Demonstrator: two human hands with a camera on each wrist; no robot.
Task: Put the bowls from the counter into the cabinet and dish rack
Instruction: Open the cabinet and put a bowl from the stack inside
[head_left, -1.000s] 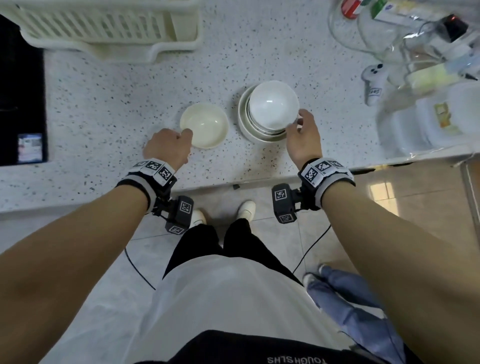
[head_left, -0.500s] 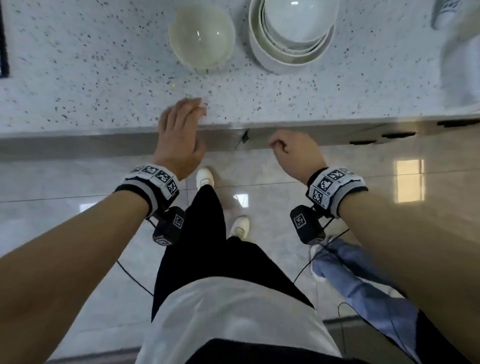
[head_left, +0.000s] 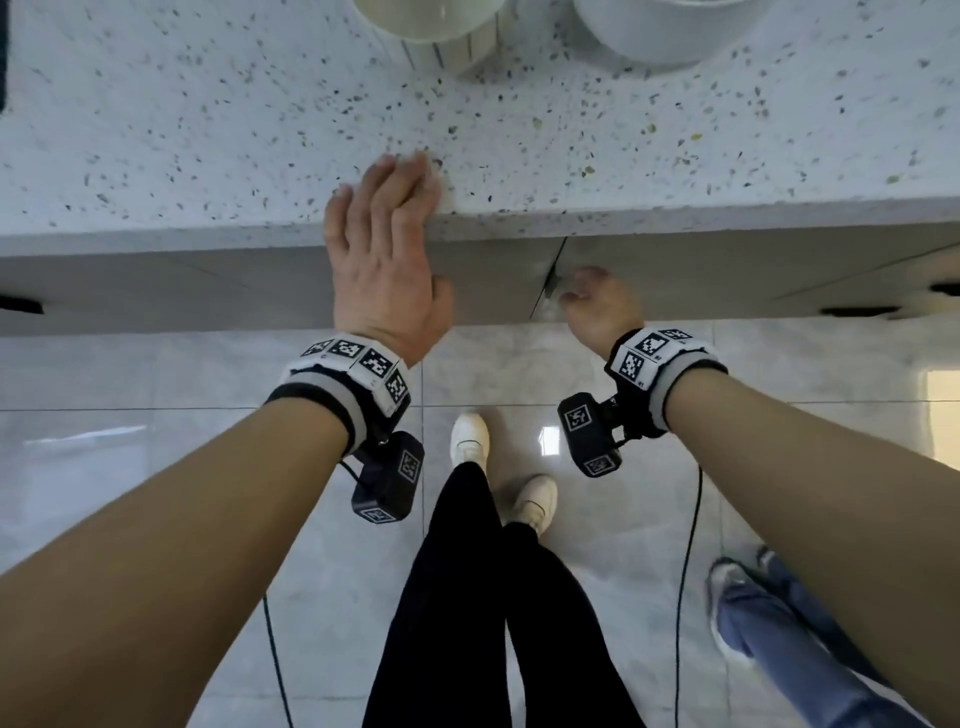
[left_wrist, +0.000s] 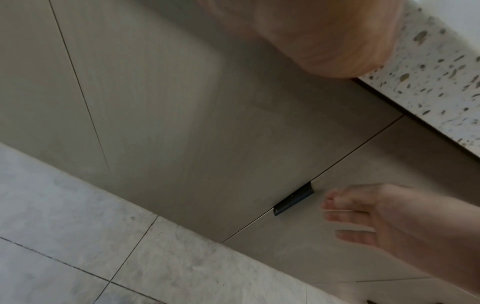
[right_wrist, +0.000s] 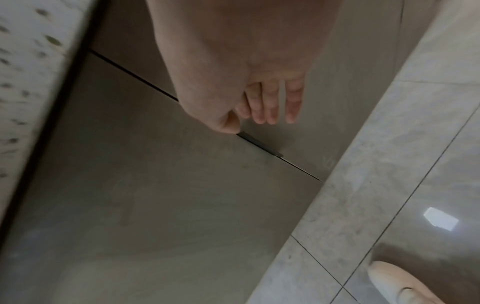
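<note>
Speckled white stone tabletop (head_left: 519, 145) carried both bowls at its far edge: a cream ceramic bowl (head_left: 431, 21) and a white stacked one (head_left: 670, 31). They looked glazed, slick and breakable, so take them under the rim. Your left hand (head_left: 384, 260) lay flat and empty; your right hand (head_left: 597, 306), loosely curled and empty, neared the grey cabinet door's (left_wrist: 207, 123) black handle (left_wrist: 293, 200).

Daylight even; glare patch on floor (head_left: 548, 440); wrist views dim, motion-blurred.

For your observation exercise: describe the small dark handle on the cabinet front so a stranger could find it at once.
Start at the speckled counter and look below its edge to the beige cabinet doors. Follow the seam between two doors down to the dark handle, just ahead of the right hand. It is the only black piece on these plain fronts.
</note>
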